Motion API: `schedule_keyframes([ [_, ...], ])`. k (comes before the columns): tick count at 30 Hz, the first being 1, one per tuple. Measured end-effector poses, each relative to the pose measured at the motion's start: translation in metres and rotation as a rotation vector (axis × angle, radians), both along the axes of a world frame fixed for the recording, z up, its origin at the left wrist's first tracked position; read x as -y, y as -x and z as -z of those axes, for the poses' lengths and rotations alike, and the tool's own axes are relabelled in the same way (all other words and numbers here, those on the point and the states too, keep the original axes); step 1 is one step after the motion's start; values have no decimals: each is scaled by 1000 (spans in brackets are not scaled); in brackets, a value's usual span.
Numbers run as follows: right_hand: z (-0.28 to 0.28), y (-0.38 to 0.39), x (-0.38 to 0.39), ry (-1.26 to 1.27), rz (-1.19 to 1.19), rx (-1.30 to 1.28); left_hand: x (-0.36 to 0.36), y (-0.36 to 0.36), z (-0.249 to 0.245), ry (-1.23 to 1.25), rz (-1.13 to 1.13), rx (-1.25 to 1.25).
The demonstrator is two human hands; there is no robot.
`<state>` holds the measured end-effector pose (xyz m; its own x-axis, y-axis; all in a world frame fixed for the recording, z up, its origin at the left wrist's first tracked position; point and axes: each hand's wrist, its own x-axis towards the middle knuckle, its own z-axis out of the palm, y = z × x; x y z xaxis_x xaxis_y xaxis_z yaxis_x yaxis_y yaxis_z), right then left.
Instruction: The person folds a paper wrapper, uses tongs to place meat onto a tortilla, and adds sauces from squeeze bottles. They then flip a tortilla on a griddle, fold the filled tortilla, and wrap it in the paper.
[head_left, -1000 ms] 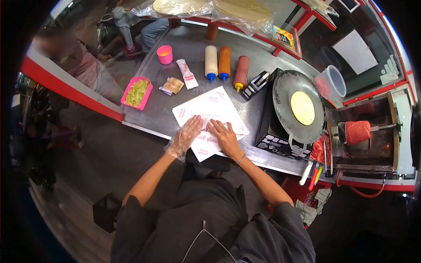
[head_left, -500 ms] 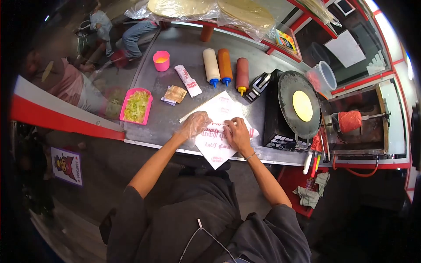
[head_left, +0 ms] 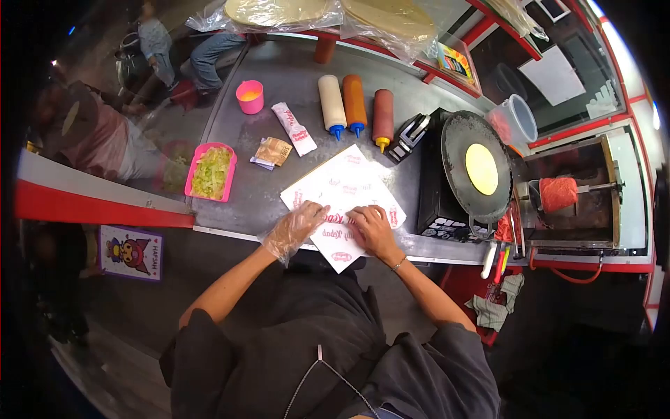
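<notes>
A diamond-shaped stack of white wrapping paper (head_left: 354, 180) with red "Family Kebab" print lies on the metal counter, its near corner over the front edge. My left hand (head_left: 299, 227), in a clear plastic glove, is on the left side of the paper with fingers bent and closed at its surface. From the right, my bare right hand (head_left: 373, 230) has its curled fingers on the same paper. A narrow gap separates the two hands. Whether anything sits beneath my fingertips is hidden.
Beyond the paper stand squeeze bottles (head_left: 354, 105), a wrapped roll (head_left: 294, 129), banknotes (head_left: 274, 151) and a pink cup (head_left: 250, 98). Shredded lettuce fills a pink tray (head_left: 232, 174) at left. Rightward, flatbread (head_left: 481, 169) lies on a griddle (head_left: 460, 140), near knives (head_left: 490, 259) and a meat spit (head_left: 558, 194).
My left hand has shifted left and down, nearer the counter edge, uncovering more print. My right hand has moved slightly down and left. The camera view has turned a little.
</notes>
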<state>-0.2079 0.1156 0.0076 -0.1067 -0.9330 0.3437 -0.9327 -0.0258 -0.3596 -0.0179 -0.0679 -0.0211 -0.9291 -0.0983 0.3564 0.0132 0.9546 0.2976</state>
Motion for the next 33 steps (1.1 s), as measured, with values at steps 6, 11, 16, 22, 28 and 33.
schedule_keyframes([
  [6,6,22,26,20,78,71,16,19,-10,-745,-386,154],
  [11,7,48,68,-33,281,346,-8,59,-14,-486,-630,85],
  [16,9,66,75,-241,239,494,-40,68,4,-145,-306,-61],
  [22,-7,41,44,59,149,318,-21,63,26,-132,-237,-90],
  [28,26,102,62,506,845,717,-12,51,21,-194,-82,-198],
  [33,2,152,92,437,868,1577,-23,28,8,-222,-117,-78],
])
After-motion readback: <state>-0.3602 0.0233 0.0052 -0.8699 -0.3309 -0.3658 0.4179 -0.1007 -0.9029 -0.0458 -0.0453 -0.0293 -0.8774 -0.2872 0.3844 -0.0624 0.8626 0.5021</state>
